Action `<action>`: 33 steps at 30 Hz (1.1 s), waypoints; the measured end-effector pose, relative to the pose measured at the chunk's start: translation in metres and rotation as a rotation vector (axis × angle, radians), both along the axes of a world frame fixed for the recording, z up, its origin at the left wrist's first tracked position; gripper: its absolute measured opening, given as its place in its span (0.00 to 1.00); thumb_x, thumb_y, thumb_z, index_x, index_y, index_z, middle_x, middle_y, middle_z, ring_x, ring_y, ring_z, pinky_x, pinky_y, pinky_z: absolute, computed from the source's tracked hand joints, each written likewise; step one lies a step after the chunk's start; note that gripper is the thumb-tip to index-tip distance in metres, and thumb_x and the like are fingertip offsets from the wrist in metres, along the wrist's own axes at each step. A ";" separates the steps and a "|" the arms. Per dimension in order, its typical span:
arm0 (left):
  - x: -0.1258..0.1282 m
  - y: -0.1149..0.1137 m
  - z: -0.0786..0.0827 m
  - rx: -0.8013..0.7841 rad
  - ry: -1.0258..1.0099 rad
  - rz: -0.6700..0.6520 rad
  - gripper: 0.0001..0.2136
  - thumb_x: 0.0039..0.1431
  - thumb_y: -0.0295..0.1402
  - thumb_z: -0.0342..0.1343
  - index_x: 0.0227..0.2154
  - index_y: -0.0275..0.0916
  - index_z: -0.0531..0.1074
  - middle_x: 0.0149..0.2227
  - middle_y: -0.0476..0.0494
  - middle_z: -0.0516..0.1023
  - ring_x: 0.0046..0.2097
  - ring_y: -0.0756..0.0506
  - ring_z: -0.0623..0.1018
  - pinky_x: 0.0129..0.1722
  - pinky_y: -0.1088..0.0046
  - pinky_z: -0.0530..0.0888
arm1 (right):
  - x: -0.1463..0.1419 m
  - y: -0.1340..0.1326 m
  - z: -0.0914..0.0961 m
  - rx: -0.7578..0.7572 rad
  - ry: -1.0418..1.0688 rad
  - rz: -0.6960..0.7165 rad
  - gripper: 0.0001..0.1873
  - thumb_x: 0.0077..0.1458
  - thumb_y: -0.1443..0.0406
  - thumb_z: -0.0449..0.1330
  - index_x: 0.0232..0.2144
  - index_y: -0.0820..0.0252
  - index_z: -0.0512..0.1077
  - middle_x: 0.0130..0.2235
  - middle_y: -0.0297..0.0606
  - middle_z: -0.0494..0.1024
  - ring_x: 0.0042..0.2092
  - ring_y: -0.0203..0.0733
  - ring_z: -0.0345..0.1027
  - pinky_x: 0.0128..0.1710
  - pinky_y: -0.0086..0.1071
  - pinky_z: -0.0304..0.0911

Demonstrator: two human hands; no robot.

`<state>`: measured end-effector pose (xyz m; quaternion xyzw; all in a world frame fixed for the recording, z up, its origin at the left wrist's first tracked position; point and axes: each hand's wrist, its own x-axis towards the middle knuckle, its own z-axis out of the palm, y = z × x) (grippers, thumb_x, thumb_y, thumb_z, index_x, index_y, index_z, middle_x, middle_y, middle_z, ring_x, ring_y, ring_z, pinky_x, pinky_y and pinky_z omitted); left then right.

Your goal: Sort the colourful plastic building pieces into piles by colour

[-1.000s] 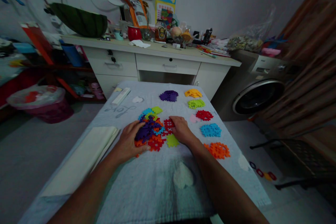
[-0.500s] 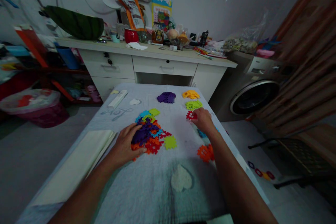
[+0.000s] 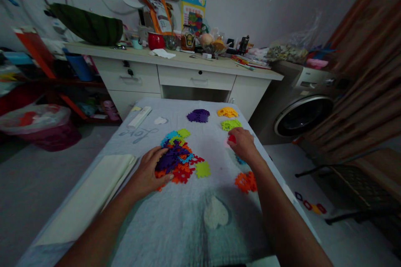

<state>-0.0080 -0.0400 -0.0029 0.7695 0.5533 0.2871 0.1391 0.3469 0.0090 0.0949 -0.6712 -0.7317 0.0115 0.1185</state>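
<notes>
Nearest, a pale blue-grey cloth with a printed white heart (image 3: 216, 213) covers the table (image 3: 184, 233) and spreads between the two forearms, giving open room there. Along the left edge lies a folded off-white sheet (image 3: 89, 198), its inner side near the left forearm. The left hand (image 3: 148, 172) cups the near-left side of a mixed heap of notched plastic pieces in purple, orange, red, blue and lime (image 3: 171, 161), thumb and fingers spread apart around it. A single lime-green square notched piece (image 3: 203, 169) lies just right of the heap; beyond it a strip of cloth runs across to the sorted piles. Of these, the orange notched-plastic pile (image 3: 246, 182) is nearest, partly behind the right forearm, with the blue notched-plastic pile (image 3: 240, 159) mostly covered beyond it. The right hand (image 3: 242, 142) is bent down over red notched plastic (image 3: 232, 139); whether its fingers grip or only touch, I cannot tell. Farther on, lime-green (image 3: 231, 124) and yellow-orange (image 3: 227, 112) piles sit near the right edge, a dark purple pile (image 3: 198, 115) to their left. Behind the table's far edge stands a white drawered desk (image 3: 178, 76), a grey front-loading washing machine (image 3: 290, 91) at its right
</notes>
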 end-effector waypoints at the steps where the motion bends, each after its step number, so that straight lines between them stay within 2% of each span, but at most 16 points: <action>1: 0.001 0.000 0.001 -0.004 -0.007 -0.002 0.35 0.50 0.51 0.59 0.60 0.42 0.62 0.62 0.35 0.61 0.62 0.33 0.65 0.61 0.53 0.65 | -0.010 -0.005 0.002 -0.004 0.020 0.064 0.15 0.56 0.65 0.61 0.47 0.57 0.73 0.53 0.44 0.73 0.53 0.50 0.64 0.53 0.44 0.56; 5: 0.002 0.000 0.005 -0.007 -0.040 0.003 0.33 0.50 0.49 0.60 0.58 0.42 0.63 0.60 0.37 0.63 0.60 0.34 0.67 0.60 0.54 0.65 | -0.051 -0.023 -0.011 -0.093 0.102 0.303 0.17 0.56 0.65 0.62 0.49 0.59 0.72 0.50 0.45 0.75 0.52 0.47 0.66 0.53 0.40 0.58; 10: 0.005 -0.001 0.007 0.029 -0.062 0.012 0.29 0.52 0.45 0.58 0.56 0.41 0.64 0.57 0.38 0.68 0.59 0.35 0.69 0.60 0.55 0.66 | -0.080 -0.025 -0.044 -0.141 0.197 0.416 0.17 0.55 0.67 0.60 0.48 0.60 0.72 0.48 0.44 0.76 0.49 0.44 0.67 0.51 0.36 0.60; 16: 0.006 -0.002 0.010 0.042 -0.072 0.021 0.27 0.53 0.43 0.58 0.54 0.39 0.66 0.56 0.37 0.70 0.57 0.36 0.70 0.59 0.55 0.67 | -0.085 -0.020 -0.058 -0.127 0.327 0.377 0.17 0.50 0.75 0.56 0.43 0.62 0.73 0.41 0.41 0.76 0.44 0.40 0.68 0.48 0.32 0.60; 19: 0.006 -0.003 0.010 0.046 -0.077 0.029 0.26 0.54 0.43 0.58 0.54 0.39 0.66 0.56 0.37 0.70 0.57 0.37 0.70 0.59 0.56 0.67 | -0.082 -0.019 -0.064 -0.084 0.364 0.365 0.19 0.48 0.75 0.56 0.44 0.61 0.73 0.39 0.39 0.76 0.42 0.40 0.67 0.47 0.32 0.61; 25: 0.005 -0.002 0.008 0.062 -0.077 0.029 0.25 0.54 0.43 0.58 0.54 0.39 0.67 0.56 0.37 0.70 0.57 0.36 0.71 0.59 0.55 0.67 | -0.071 -0.014 -0.072 0.035 0.324 0.253 0.18 0.50 0.73 0.56 0.45 0.61 0.72 0.39 0.40 0.75 0.42 0.41 0.67 0.46 0.33 0.61; 29: 0.005 -0.001 0.009 0.067 -0.082 0.025 0.25 0.54 0.44 0.57 0.53 0.39 0.68 0.55 0.37 0.71 0.57 0.36 0.71 0.59 0.55 0.67 | -0.066 -0.011 -0.065 0.029 0.295 0.208 0.20 0.50 0.72 0.56 0.47 0.62 0.72 0.41 0.42 0.75 0.40 0.40 0.67 0.44 0.31 0.61; 33: 0.006 -0.002 0.010 0.084 -0.089 0.030 0.23 0.55 0.43 0.57 0.52 0.40 0.68 0.56 0.38 0.71 0.57 0.37 0.71 0.59 0.55 0.67 | -0.056 -0.004 -0.047 -0.058 0.241 0.178 0.21 0.51 0.71 0.58 0.49 0.61 0.71 0.41 0.41 0.76 0.40 0.40 0.68 0.42 0.30 0.60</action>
